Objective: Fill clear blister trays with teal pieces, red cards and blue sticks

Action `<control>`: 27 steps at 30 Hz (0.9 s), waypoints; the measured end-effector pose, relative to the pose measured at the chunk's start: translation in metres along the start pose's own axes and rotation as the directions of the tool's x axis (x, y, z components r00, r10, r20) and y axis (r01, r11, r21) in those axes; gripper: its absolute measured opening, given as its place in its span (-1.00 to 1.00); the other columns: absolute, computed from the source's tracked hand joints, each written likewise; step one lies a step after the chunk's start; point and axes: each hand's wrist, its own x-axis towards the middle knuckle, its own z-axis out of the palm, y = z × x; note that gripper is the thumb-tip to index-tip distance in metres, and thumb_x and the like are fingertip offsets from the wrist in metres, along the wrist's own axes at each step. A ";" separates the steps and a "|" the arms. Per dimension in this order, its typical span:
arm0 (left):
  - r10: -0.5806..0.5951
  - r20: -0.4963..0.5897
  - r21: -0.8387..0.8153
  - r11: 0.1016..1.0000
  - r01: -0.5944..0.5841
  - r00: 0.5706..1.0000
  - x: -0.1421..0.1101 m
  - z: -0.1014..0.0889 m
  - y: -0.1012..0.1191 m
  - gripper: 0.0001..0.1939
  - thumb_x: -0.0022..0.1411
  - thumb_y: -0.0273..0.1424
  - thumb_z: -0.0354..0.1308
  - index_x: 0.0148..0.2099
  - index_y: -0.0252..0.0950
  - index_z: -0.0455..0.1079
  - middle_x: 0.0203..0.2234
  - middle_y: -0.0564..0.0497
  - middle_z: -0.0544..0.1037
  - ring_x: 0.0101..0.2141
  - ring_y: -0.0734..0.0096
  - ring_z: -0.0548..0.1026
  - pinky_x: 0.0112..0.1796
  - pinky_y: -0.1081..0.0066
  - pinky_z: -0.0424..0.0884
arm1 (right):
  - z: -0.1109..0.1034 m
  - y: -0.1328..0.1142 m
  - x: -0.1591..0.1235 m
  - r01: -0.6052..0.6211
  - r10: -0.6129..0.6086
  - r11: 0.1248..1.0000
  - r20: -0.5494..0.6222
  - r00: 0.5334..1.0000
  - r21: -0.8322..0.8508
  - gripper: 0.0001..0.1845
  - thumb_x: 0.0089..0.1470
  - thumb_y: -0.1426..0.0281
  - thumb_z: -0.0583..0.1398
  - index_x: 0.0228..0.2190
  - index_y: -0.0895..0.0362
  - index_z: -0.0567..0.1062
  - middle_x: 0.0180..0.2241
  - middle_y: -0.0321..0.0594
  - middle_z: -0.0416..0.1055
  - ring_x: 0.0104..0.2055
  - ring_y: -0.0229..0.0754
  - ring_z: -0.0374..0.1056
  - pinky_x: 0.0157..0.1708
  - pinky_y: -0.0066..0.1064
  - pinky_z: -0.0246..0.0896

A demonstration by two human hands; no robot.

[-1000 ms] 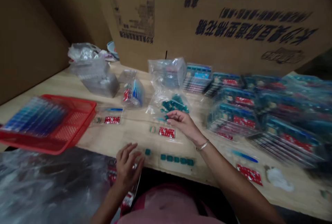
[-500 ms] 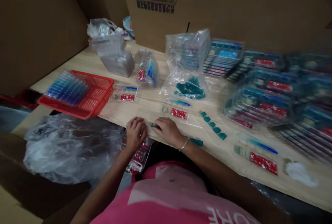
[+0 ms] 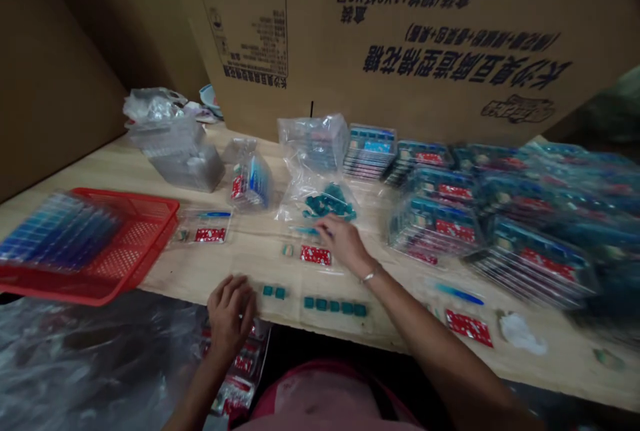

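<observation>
My left hand (image 3: 231, 308) rests at the table's front edge, fingers loosely bent and thumb apart, with nothing visible in it. Beside its fingertips lie two small teal squares (image 3: 274, 292), and a row of several more teal squares (image 3: 335, 306) lies to their right. My right hand (image 3: 347, 246) reaches over a clear tray that holds a red packet with white marks (image 3: 315, 255) and a blue pen-like stick (image 3: 303, 230). Its fingers are pinched just short of a heap of teal pieces (image 3: 331, 202) by a clear plastic bag (image 3: 313, 141); whatever they hold is hidden.
Stacks of filled clear packs (image 3: 434, 224) stand on the right. At the left, a red basket (image 3: 150, 218) holds blue sticks, with empty clear trays (image 3: 187, 158) behind it. A large cardboard box (image 3: 310, 38) stands at the back. White tissue (image 3: 521, 333) lies front right.
My right hand has moved from the front edge beside my left hand to the teal heap. Two teal squares now show by my left hand, and the view has swung.
</observation>
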 end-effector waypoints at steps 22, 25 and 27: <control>-0.095 -0.100 -0.133 0.988 0.082 0.990 0.024 -0.017 0.022 -0.80 0.16 -0.39 0.13 -0.13 -0.20 0.42 0.00 -0.10 0.43 0.11 0.05 0.25 0.07 0.01 0.17 | -0.003 0.045 0.039 -0.159 0.173 0.868 0.013 0.985 0.471 -0.88 -0.05 0.41 0.09 -0.40 0.17 0.38 -0.47 -0.30 0.37 -0.46 -0.30 0.27 -0.44 -0.48 0.18; -0.305 0.047 -0.537 0.796 0.281 0.951 0.059 -0.020 0.055 -0.79 0.21 -0.33 0.07 -0.12 -0.21 0.44 -0.04 -0.09 0.47 -0.01 0.20 0.39 -0.03 0.19 0.31 | -0.009 0.014 0.019 -0.128 0.091 0.632 0.091 0.992 0.764 -0.85 -0.07 0.33 0.18 -0.41 0.14 0.39 -0.49 -0.34 0.35 -0.48 -0.32 0.25 -0.45 -0.48 0.17; -0.398 0.315 -0.750 0.451 0.483 0.861 0.080 -0.016 0.076 -0.73 0.19 -0.24 0.09 -0.11 -0.24 0.44 -0.13 -0.08 0.52 -0.15 0.27 0.47 -0.17 0.31 0.38 | -0.010 -0.008 0.001 -0.175 0.028 0.528 0.190 0.981 0.831 -0.83 -0.07 0.31 0.22 -0.40 0.13 0.40 -0.49 -0.34 0.35 -0.47 -0.33 0.24 -0.46 -0.49 0.17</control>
